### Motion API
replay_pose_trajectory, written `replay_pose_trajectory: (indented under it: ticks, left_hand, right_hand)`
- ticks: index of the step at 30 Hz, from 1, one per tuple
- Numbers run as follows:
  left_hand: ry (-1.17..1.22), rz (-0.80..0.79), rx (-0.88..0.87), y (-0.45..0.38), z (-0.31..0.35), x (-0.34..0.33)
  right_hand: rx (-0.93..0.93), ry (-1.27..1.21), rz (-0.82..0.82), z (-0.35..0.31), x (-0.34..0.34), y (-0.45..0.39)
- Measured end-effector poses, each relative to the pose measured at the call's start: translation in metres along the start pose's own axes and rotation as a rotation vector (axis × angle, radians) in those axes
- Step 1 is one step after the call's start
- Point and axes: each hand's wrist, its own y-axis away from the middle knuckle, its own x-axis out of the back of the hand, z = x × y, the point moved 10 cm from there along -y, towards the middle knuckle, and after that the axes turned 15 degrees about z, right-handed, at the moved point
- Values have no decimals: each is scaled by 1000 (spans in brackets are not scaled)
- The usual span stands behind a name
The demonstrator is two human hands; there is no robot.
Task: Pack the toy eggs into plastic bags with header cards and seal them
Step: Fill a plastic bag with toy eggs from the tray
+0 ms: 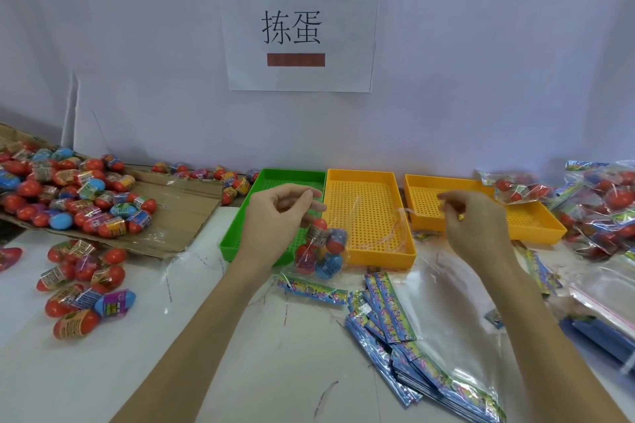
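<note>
Hands (275,213) holding a clear bag of toy eggs above the trays

The left hand pinches the top of the plastic bag (321,251), which hangs with several toy eggs (318,228) inside over the edge of the green tray (240,233); the right hand (470,220) has its fingers curled, pinching a thin strip of clear film (402,216) over the yellow tray (367,213). Header cards (388,316) lie fanned on the white table (171,371) below, one (312,290) just under the bag. Loose eggs (68,196) sit heaped on cardboard (185,209) at left, and filled bags (604,206) are piled at right
</note>
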Motion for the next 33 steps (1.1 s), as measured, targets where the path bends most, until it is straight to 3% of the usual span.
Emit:
replay_pose_trajectory:
  ticks: [4,13,17,20,22,25,28,33]
  left_hand:
    - [86,-18,26,2,2,-1]
    - [144,-32,38,6,4,-4]
    - [123,-36,17,6,5,-5]
    - [128,-40,19,6,3,-6]
    - [117,-48,16,7,3,-7]
    - [102,-51,10,6,2,-9]
    - [92,-45,3,7,2,-9]
    - [144,-51,30,8,1,-11]
  right_hand:
    - [177,-113,-85,-42,-12,16]
    - [174,-326,-98,-74,-15,32]
    - [-43,-574,-90,-52,-14,21]
    - [-50,-422,-145,-34,-20,18]
    - [-214,-682,-156,-21,-22,16]
    - [-513,-1111,-301,-18,-37,24]
    - [-464,-1068,-454,-32,-46,34]
    - [-362,-923,-418,-54,-42,41]
